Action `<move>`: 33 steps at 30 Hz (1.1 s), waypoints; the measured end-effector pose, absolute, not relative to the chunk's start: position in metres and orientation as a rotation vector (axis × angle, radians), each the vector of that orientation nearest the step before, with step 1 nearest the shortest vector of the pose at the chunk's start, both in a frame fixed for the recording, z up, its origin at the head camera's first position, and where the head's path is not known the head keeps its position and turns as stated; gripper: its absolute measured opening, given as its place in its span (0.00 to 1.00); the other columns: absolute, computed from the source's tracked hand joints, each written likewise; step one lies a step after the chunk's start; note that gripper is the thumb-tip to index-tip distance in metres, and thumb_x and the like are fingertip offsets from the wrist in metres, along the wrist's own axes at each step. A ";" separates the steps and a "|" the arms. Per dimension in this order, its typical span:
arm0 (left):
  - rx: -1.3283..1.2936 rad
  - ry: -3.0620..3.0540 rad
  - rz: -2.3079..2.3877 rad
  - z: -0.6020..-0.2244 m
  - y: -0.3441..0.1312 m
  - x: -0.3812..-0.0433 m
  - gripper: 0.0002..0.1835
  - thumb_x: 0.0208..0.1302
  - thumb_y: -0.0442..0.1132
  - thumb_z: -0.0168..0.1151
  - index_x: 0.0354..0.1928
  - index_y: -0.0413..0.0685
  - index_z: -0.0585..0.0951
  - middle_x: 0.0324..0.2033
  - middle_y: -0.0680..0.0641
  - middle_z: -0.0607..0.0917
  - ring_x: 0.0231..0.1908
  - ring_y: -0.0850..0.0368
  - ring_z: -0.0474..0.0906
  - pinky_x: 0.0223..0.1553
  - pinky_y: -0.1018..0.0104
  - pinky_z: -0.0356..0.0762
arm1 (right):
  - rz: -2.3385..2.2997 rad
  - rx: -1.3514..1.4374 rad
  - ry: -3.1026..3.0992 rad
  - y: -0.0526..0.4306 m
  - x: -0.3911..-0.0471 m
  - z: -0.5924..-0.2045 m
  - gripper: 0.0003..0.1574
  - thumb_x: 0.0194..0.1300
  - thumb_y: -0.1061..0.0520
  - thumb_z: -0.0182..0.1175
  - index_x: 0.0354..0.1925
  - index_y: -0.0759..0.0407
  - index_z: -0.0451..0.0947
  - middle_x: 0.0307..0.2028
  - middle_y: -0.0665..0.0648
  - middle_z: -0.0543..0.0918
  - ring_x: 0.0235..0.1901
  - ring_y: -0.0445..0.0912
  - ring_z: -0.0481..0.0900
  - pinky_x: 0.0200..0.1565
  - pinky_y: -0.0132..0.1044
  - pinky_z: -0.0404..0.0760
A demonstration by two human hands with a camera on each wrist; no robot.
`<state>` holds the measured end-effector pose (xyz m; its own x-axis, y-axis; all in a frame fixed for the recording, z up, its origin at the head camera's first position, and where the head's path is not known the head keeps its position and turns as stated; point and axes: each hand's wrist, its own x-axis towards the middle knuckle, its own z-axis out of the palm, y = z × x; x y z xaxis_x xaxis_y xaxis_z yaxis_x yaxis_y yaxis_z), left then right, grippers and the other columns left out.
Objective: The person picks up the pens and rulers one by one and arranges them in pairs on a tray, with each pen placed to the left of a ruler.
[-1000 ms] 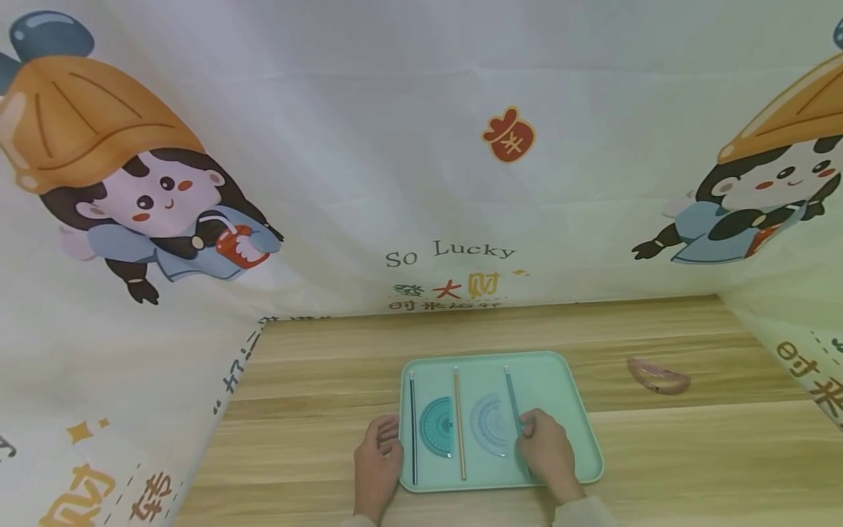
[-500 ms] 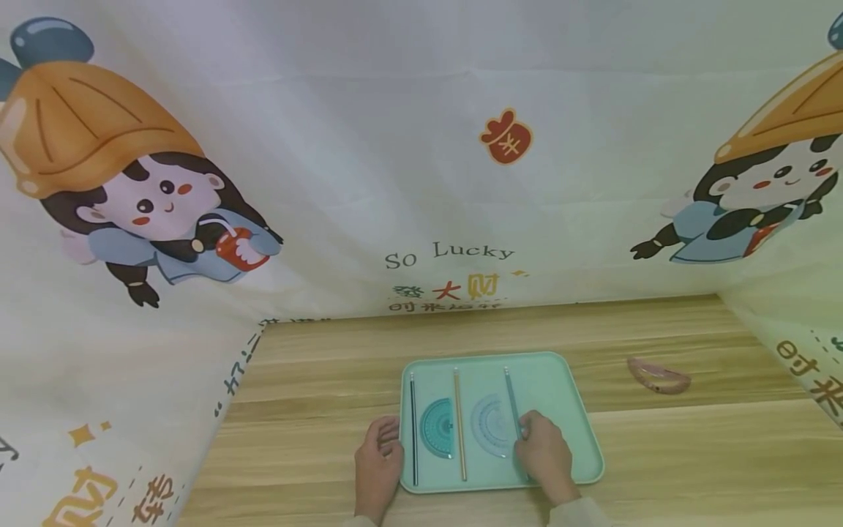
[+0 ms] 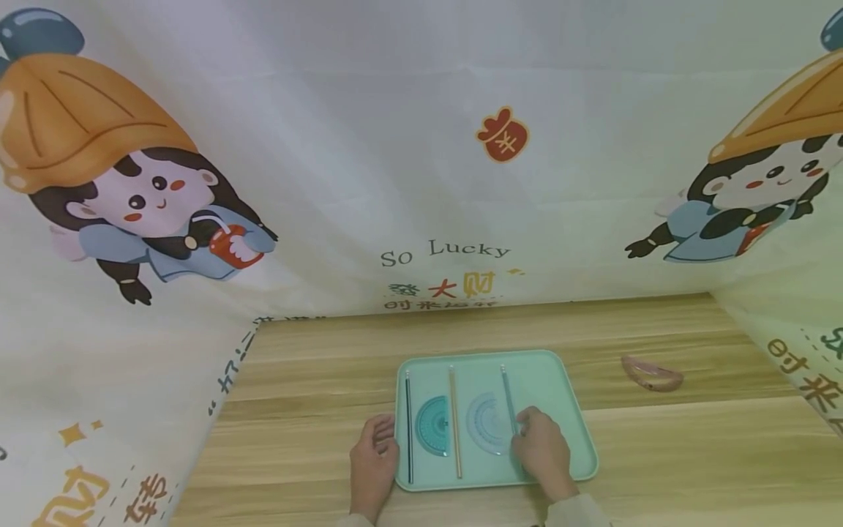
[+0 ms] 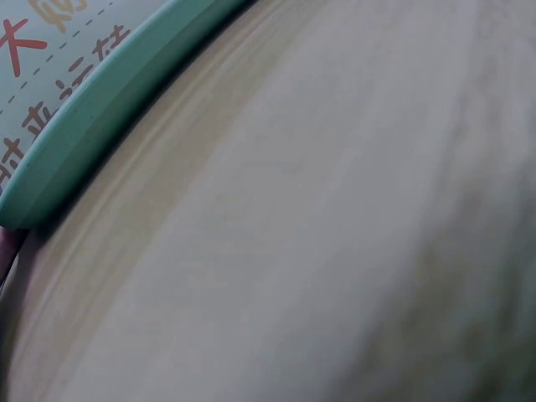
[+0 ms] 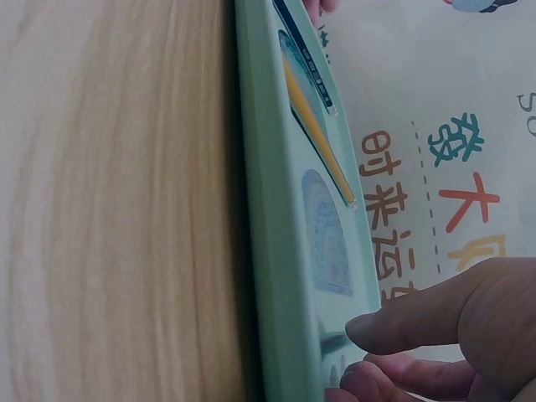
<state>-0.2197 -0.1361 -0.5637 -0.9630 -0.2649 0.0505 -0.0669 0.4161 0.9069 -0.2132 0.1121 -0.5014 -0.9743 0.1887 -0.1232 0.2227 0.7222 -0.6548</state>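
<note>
In the head view a mint-green tray (image 3: 573,417) bears three pencils and two protractors, side by side. From left to right lie a dark pencil (image 3: 409,424), a teal protractor (image 3: 432,426), a yellow pencil (image 3: 455,424), a pale clear protractor (image 3: 486,424) and a blue-grey pencil (image 3: 508,391). My right hand (image 3: 545,450) pinches the blue-grey pencil near its lower end, which the hand hides. In the right wrist view the thumb (image 5: 402,325) presses at it above curled fingers. My left hand (image 3: 373,461) holds the tray's left edge with bent fingers.
A pinkish protractor (image 3: 652,374) lies on the wood-grain table (image 3: 658,454), to the right of the tray. A white printed cloth (image 3: 369,146) stands as walls behind and on both sides.
The head view has shifted slightly. Both hands keep their places at the tray and the pencil, and the tray's contents look unchanged.
</note>
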 end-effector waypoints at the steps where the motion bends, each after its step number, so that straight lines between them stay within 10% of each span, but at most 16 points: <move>1: 0.297 -2.484 -1.578 -0.564 -0.136 -0.220 0.18 0.60 0.29 0.53 0.53 0.45 0.75 0.48 0.43 0.83 0.49 0.49 0.81 0.52 0.60 0.84 | -1.100 0.344 2.873 0.113 -0.213 -0.501 0.22 0.49 0.66 0.58 0.45 0.71 0.76 0.30 0.61 0.81 0.28 0.50 0.78 0.23 0.41 0.79; 33: 0.297 -2.497 -1.568 -0.562 -0.137 -0.219 0.18 0.60 0.30 0.52 0.54 0.44 0.75 0.49 0.43 0.83 0.50 0.50 0.81 0.52 0.63 0.83 | -1.315 0.300 2.791 0.161 -0.213 -0.498 0.24 0.48 0.66 0.61 0.47 0.70 0.75 0.36 0.64 0.82 0.31 0.50 0.80 0.30 0.40 0.82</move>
